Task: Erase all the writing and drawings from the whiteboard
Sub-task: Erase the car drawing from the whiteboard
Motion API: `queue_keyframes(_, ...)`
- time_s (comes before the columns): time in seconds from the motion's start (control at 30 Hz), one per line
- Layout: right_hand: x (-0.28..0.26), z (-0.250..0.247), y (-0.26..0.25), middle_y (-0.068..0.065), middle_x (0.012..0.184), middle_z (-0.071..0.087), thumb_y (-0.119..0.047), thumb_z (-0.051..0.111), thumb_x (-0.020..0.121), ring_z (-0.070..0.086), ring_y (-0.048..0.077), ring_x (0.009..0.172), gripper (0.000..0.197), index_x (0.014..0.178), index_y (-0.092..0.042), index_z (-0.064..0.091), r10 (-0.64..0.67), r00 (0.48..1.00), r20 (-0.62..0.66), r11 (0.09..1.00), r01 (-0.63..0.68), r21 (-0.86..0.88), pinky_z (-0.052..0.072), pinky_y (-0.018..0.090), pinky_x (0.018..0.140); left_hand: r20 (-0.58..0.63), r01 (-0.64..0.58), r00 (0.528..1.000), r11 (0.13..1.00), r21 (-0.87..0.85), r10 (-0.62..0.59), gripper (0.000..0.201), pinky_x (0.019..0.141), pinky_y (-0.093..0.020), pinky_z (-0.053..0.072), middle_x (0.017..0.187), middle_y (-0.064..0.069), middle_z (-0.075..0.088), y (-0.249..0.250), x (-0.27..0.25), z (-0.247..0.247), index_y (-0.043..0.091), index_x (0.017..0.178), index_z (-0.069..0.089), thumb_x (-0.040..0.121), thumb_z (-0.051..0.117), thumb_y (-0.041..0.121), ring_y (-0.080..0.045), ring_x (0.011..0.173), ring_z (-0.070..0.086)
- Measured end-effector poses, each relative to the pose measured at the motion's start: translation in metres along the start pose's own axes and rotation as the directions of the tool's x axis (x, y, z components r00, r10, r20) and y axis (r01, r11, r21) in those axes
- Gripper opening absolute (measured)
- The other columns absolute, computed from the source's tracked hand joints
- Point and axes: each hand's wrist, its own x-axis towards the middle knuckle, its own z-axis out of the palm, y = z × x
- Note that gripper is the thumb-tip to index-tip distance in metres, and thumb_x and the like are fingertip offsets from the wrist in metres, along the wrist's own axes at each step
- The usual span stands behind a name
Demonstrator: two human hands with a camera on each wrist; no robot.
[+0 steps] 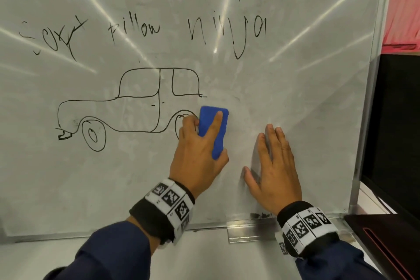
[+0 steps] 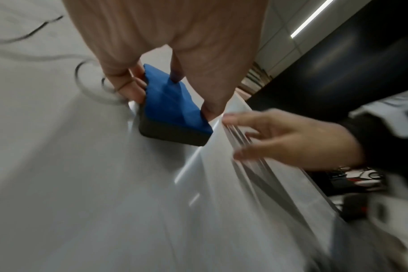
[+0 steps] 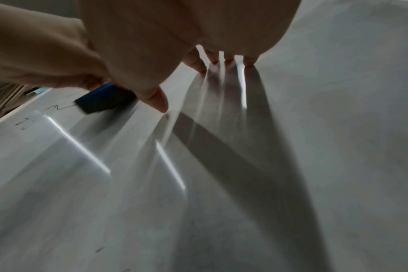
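Observation:
The whiteboard [image 1: 295, 88] fills the head view. Black writing [image 1: 145, 29] runs across its upper part, and a car drawing [image 1: 127, 107] sits below it at the left. My left hand [image 1: 200, 145] grips a blue eraser [image 1: 213, 129] with a dark felt base [image 2: 172, 132] and presses it on the board over the car's rear wheel [image 1: 181, 125]. My right hand [image 1: 272, 166] lies flat on the bare board right of the eraser, its fingers [image 3: 224, 60] straight and touching the surface.
A metal tray ledge [image 1: 245, 232] runs under the board's lower edge, with dark smudges just above it. A black monitor [image 1: 397, 125] stands at the right, close to the board's metal frame [image 1: 372, 102]. Red-pink material [image 1: 404, 4] shows at the upper right.

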Motion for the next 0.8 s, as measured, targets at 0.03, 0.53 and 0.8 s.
queue_keyframes(0.03, 0.000, 0.000, 0.000, 0.012, 0.168, 0.000, -0.045, 0.060, 0.091, -0.005, 0.028, 0.155, 0.087, 0.158, -0.006, 0.020, 0.001, 1.000, -0.002, 1.000, -0.001, 0.004, 0.020, 0.053, 0.122, 0.010, -0.005, 1.000, 1.000, -0.008, 0.005, 0.087, 0.079, -0.031, 0.053, 0.131, -0.009, 0.026, -0.003, -0.013, 0.005, 0.027, 0.155, 0.028, 0.082, 0.073, 0.040, -0.026, 0.106, 0.045)
queue_keyframes(0.53, -0.001, 0.003, -0.007, 0.010, 0.169, -0.001, -0.053, 0.050, 0.090, -0.006, 0.028, 0.155, 0.087, 0.158, -0.008, 0.019, 0.037, 0.999, -0.018, 0.999, -0.036, 0.012, 0.016, 0.053, 0.123, 0.035, 0.005, 0.999, 1.000, 0.010, -0.005, 0.084, 0.075, -0.035, 0.058, 0.134, -0.008, 0.025, -0.023, -0.036, 0.001, 0.028, 0.154, 0.033, 0.081, 0.074, 0.036, -0.028, 0.105, 0.050)
queue_keyframes(0.8, -0.001, 0.005, -0.009, 0.010, 0.168, 0.002, -0.051, 0.053, 0.089, -0.005, 0.027, 0.155, 0.087, 0.158, -0.007, 0.021, 0.044, 0.998, -0.044, 0.998, -0.042, 0.037, 0.017, 0.054, 0.123, -0.029, 0.058, 0.998, 0.998, -0.022, -0.059, 0.087, 0.079, -0.031, 0.053, 0.132, -0.003, 0.022, -0.034, -0.022, -0.011, 0.028, 0.155, 0.029, 0.082, 0.074, 0.035, -0.027, 0.101, 0.049)
